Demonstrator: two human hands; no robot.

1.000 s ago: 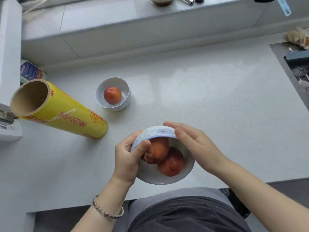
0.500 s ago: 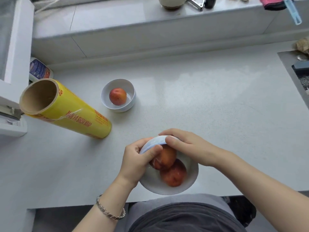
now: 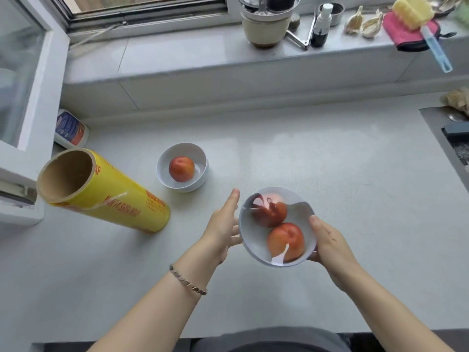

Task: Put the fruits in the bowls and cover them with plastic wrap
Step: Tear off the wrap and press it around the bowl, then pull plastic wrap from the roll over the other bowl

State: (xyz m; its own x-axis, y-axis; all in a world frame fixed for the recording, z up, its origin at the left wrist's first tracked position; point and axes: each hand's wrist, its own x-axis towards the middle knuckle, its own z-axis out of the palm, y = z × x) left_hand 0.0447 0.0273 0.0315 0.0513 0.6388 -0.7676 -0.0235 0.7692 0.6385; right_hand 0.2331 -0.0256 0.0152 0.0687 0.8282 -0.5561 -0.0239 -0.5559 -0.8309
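A white bowl point(image 3: 250, 237) with two red-orange fruits point(image 3: 285, 240) sits tilted above the counter, with clear plastic wrap stretched over its top. My right hand point(image 3: 330, 247) holds the bowl's right side, thumb on the rim. My left hand point(image 3: 224, 224) is beside the bowl's left edge with straight fingers, just off or barely touching it. A second, smaller white bowl point(image 3: 196, 184) stands uncovered farther back with one fruit point(image 3: 181, 168) in it. The yellow plastic wrap roll point(image 3: 114, 201) lies at the left.
A white bottle point(image 3: 71, 129) lies behind the roll by a window frame. The sill at the back carries a pot point(image 3: 266, 24), a spray bottle point(image 3: 321, 24), garlic and a sponge brush point(image 3: 416, 19). A sink point(image 3: 454, 141) is at the right edge.
Both hands were pressing the wrap down at the bowl's far rim. Now the bowl is lifted and moved forward in my right hand, and my left hand has let go and opened.
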